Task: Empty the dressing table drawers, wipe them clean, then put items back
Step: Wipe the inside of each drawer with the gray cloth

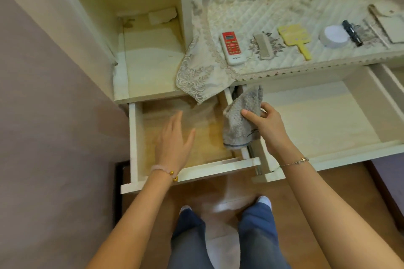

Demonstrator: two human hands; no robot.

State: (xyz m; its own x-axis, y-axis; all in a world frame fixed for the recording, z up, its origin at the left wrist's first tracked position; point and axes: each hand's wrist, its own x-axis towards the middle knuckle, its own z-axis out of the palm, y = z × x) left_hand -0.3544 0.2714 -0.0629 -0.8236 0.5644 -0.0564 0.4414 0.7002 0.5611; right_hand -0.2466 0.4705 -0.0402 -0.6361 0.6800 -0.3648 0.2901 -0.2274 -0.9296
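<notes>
The small cream wooden drawer (133, 137) is pulled right out, so you can drop in from above along its left side. Its back right corner sits under a drooping lace-edged quilted cloth (197, 87), and a grey towel (239, 124) hangs over its right wall.

Remote (232, 48) left of comb (264, 46)

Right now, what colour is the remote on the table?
The remote has a red face and a white body. The head view shows it best.
</notes>
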